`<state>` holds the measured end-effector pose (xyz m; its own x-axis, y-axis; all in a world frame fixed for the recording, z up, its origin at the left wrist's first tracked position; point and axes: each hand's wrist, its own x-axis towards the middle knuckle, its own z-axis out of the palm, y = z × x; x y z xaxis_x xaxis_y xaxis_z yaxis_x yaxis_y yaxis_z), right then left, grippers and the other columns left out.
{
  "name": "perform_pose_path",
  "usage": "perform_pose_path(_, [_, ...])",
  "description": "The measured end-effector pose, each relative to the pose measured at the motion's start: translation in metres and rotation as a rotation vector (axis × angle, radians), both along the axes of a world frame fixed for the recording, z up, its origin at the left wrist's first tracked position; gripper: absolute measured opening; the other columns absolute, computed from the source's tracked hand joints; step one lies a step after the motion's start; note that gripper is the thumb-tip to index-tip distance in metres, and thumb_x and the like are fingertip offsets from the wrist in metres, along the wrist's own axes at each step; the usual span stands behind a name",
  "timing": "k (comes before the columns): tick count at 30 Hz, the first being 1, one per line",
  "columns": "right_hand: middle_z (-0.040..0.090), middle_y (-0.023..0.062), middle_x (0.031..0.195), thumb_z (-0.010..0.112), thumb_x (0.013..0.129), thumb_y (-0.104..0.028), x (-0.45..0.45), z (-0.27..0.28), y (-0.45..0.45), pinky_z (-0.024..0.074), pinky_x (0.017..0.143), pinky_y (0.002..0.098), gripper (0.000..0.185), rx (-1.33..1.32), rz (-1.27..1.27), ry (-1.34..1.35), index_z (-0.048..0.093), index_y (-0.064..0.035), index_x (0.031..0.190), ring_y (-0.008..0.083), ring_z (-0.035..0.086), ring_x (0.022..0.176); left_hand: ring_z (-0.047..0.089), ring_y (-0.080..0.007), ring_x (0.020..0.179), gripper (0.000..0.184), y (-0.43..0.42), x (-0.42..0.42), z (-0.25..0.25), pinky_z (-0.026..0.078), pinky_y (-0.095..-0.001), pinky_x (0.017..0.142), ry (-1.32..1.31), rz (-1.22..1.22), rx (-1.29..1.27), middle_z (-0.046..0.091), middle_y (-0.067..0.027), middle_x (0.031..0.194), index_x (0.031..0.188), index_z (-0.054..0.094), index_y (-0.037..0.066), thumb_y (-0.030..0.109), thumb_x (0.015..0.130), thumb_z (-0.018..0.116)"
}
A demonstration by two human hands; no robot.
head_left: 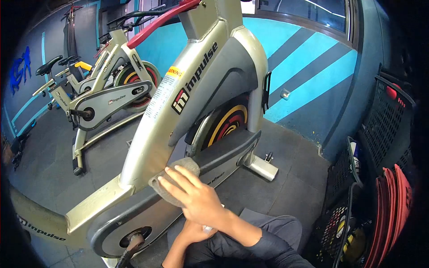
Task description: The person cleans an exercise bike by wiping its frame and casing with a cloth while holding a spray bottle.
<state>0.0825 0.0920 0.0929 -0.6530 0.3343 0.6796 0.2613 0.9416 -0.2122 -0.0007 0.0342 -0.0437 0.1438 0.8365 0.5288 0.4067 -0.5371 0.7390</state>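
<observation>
My right hand [199, 201] presses a grey cloth [185, 166] with its fingers laid over it. The cloth touches the exercise bike [149, 138] where the silver frame meets the dark chain guard. Under my right wrist, my left hand [195, 233] is closed and partly hidden. A small white bit of something shows at its fingers, too little to name. The bike's flywheel [228, 127] with red and yellow rings is behind the frame, and its crank [134, 243] is at the lower left.
Another exercise bike [107, 98] stands at the left, with more behind it. At the right are black perforated baskets [389, 116] and red folded mats or sheets [391, 210]. A blue and grey striped wall [308, 67] rises behind. My bent leg [277, 225] is close beside the bike.
</observation>
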Motion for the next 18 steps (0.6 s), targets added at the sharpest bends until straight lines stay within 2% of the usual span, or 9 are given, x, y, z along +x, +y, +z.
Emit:
perform_pose_path(2, [0.048,0.0103,0.141,0.056,0.068,0.005,0.001,-0.001,0.007,0.053,0.094,0.0353,0.073,-0.006,0.013,-0.003,0.05,-0.0141,0.137,0.0303,0.044,0.132,0.064,-0.0384,0.092,0.039,-0.001,0.0,0.008,0.052,-0.0465,0.08,-0.026,0.028,-0.001,0.066,-0.017,0.11,0.106,0.066,0.009,0.025,0.072,0.074])
perform_pose_path(4, [0.049,0.0065,0.14,0.055,0.067,0.007,0.006,-0.003,0.017,0.0576,0.085,0.0348,0.074,0.024,0.036,0.008,0.05,-0.0166,0.137,0.028,0.046,0.13,0.065,-0.0376,0.09,0.037,-0.002,-0.008,0.004,0.052,-0.0459,0.079,0.235,0.002,-0.217,0.067,-0.0167,0.106,0.104,0.066,0.008,0.024,0.071,0.074])
perform_pose_path(6, [0.049,0.005,0.141,0.056,0.066,0.007,0.013,-0.005,0.027,0.0582,0.084,0.0343,0.076,0.013,-0.004,-0.035,0.05,-0.02,0.137,0.0275,0.047,0.131,0.065,-0.0362,0.088,0.039,-0.003,-0.007,-0.001,0.052,-0.0439,0.076,0.267,-0.008,-0.206,0.066,-0.0136,0.103,0.106,0.063,0.009,0.023,0.072,0.073])
perform_pose_path(8, [0.049,0.0036,0.143,0.054,0.061,0.008,0.024,-0.006,0.041,0.0522,0.097,0.0363,0.081,-0.039,-0.098,-0.06,0.051,-0.0221,0.136,0.0269,0.044,0.134,0.065,-0.035,0.084,0.038,-0.005,0.001,0.023,0.052,-0.0425,0.072,0.14,0.016,-0.166,0.065,-0.0107,0.097,0.105,0.061,0.01,0.023,0.071,0.073])
perform_pose_path(10, [0.048,0.002,0.143,0.053,0.064,0.012,0.046,-0.008,0.058,0.0538,0.095,0.0375,0.08,-0.052,-0.186,-0.05,0.05,-0.0214,0.136,0.0266,0.044,0.133,0.064,-0.034,0.082,0.035,-0.011,0.002,0.032,0.051,-0.0417,0.07,0.162,-0.005,-0.151,0.063,-0.0098,0.092,0.101,0.059,0.009,0.022,0.071,0.073])
perform_pose_path(13, [0.049,0.0025,0.142,0.052,0.063,0.014,0.078,-0.022,0.103,0.0457,0.105,0.0378,0.08,-0.038,-0.314,-0.024,0.052,-0.0201,0.135,0.0265,0.043,0.134,0.064,-0.0315,0.08,0.03,-0.019,0.006,0.037,0.05,-0.0403,0.068,0.191,-0.031,-0.108,0.061,-0.0085,0.088,0.097,0.059,0.009,0.021,0.072,0.072])
perform_pose_path(14, [0.05,0.003,0.141,0.052,0.063,0.015,0.088,-0.026,0.119,0.0433,0.108,0.0375,0.079,-0.028,-0.346,-0.016,0.053,-0.0195,0.135,0.0265,0.042,0.135,0.064,-0.0315,0.08,0.03,-0.022,0.007,0.041,0.05,-0.0403,0.068,0.195,-0.03,-0.103,0.061,-0.0085,0.088,0.097,0.059,0.009,0.021,0.072,0.072])
perform_pose_path(16, [0.053,0.0068,0.138,0.049,0.062,0.014,0.104,-0.023,0.138,0.0369,0.112,0.0387,0.075,-0.123,-0.38,0.01,0.053,-0.0126,0.132,0.0297,0.043,0.134,0.07,-0.0242,0.084,0.03,-0.028,0.009,0.049,0.055,-0.0324,0.076,0.207,-0.043,-0.074,0.067,-0.0085,0.092,0.1,0.064,0.004,0.009,0.071,0.07])
perform_pose_path(18, [0.052,0.0067,0.139,0.051,0.064,0.016,0.115,-0.029,0.162,0.0357,0.112,0.0385,0.075,-0.113,-0.435,0.024,0.054,-0.014,0.132,0.0292,0.041,0.136,0.07,-0.0234,0.083,0.029,-0.032,0.012,0.054,0.055,-0.0322,0.076,0.188,-0.04,-0.057,0.067,-0.0087,0.091,0.099,0.064,0.003,0.008,0.071,0.07])
